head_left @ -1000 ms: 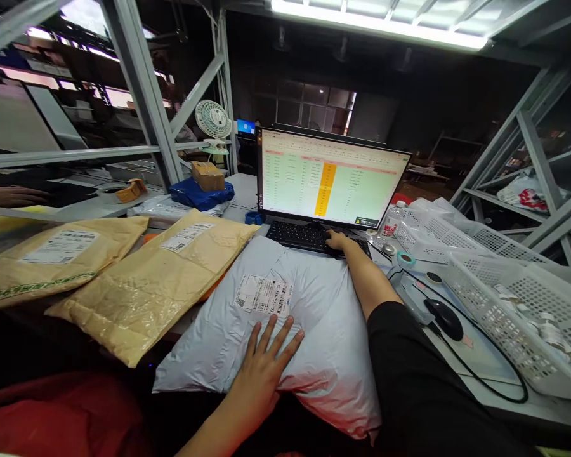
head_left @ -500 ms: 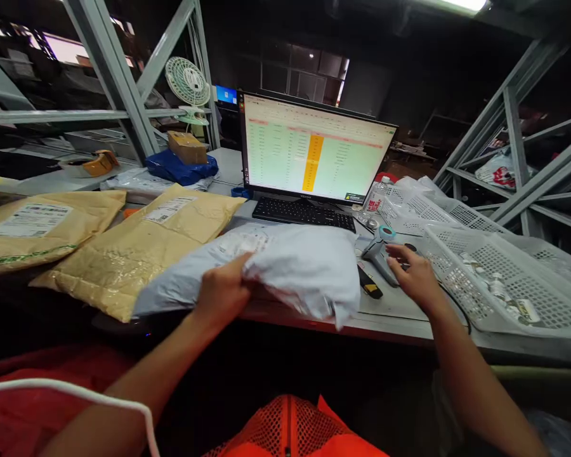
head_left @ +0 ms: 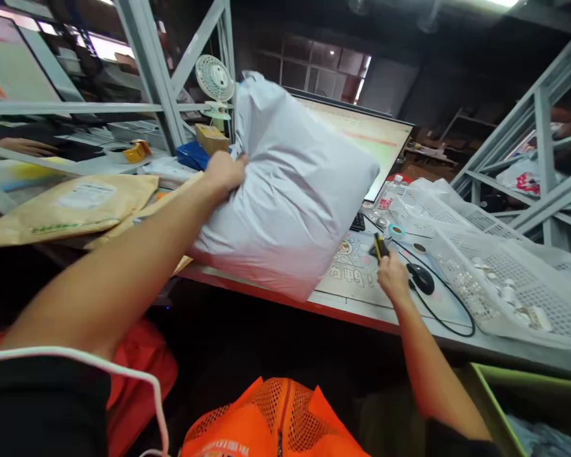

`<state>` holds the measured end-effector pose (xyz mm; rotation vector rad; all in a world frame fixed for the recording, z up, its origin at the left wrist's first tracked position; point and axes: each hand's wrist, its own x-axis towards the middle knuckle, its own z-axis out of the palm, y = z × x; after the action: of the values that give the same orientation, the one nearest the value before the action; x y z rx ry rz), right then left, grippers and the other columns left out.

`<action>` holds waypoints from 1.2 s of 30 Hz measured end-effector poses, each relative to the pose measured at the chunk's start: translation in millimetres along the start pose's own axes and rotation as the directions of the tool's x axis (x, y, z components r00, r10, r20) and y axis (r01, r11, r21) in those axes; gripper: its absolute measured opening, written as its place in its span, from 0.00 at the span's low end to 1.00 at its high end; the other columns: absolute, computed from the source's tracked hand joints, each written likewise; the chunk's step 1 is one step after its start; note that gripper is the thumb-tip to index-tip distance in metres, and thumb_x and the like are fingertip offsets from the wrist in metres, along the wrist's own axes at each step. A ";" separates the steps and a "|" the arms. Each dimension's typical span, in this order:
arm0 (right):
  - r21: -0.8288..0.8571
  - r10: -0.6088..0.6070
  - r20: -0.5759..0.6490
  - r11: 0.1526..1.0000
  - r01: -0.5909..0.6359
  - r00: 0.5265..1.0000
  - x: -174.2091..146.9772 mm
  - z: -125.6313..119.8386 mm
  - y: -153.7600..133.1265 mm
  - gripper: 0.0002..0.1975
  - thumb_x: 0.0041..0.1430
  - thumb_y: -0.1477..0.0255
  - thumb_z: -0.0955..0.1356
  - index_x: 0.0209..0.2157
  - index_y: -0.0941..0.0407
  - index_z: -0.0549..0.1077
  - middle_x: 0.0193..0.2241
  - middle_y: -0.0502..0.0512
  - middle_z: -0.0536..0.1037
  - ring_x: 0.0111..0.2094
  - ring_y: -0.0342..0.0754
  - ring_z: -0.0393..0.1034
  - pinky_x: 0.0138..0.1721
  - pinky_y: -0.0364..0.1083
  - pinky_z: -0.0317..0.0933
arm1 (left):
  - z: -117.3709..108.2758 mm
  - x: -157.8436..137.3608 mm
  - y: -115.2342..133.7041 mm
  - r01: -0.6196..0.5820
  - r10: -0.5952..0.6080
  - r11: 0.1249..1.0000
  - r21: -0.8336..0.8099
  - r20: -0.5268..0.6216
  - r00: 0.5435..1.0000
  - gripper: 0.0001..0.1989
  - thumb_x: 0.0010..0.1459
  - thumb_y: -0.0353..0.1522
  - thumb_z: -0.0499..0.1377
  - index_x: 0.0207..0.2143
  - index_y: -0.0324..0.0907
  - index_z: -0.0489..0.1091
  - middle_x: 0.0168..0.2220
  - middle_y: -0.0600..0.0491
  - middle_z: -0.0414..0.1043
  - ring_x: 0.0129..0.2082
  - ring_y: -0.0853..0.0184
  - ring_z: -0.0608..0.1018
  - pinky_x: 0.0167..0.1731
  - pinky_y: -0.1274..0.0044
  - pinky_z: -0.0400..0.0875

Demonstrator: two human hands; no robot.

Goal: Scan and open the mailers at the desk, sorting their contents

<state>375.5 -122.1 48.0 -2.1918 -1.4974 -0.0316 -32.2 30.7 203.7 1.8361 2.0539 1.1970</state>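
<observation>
My left hand (head_left: 226,172) is closed on the left edge of a large pale grey poly mailer bag (head_left: 285,190). The bag is raised upright above the desk edge and hides much of the monitor (head_left: 385,149) and keyboard. Over the desk mat, my right hand (head_left: 393,274) is closed around a black and yellow box cutter (head_left: 379,246), its tip pointing up and away. A black computer mouse (head_left: 420,279) lies just right of that hand. Behind it shows the teal ring of a handheld scanner (head_left: 396,232).
Padded yellow envelopes (head_left: 76,206) lie at the left. White mesh baskets (head_left: 499,292) holding small bottles stand at the right, near a plastic bottle (head_left: 387,197). A green-rimmed bin (head_left: 485,393) sits below right. Another person's hand (head_left: 26,147) shows far left.
My left hand has lifted the mailer bag from lying near the desk to upright. My right hand, open before, has taken up the box cutter from the desk.
</observation>
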 end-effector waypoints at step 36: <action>0.350 -0.593 -0.098 0.732 0.585 0.799 15.9 42.0 -61.9 0.22 0.71 0.65 0.64 0.60 0.58 0.77 0.52 0.65 0.78 0.50 0.56 0.75 0.55 0.55 0.71 | 45.6 -133.3 -53.5 -0.798 0.763 0.569 -0.198 0.490 0.422 0.23 0.73 0.43 0.54 0.62 0.42 0.72 0.63 0.43 0.73 0.64 0.54 0.72 0.67 0.62 0.61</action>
<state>316.9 -73.9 38.5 -1.3590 -1.9761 0.0570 -14.5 -63.4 87.3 2.8809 0.8778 0.5462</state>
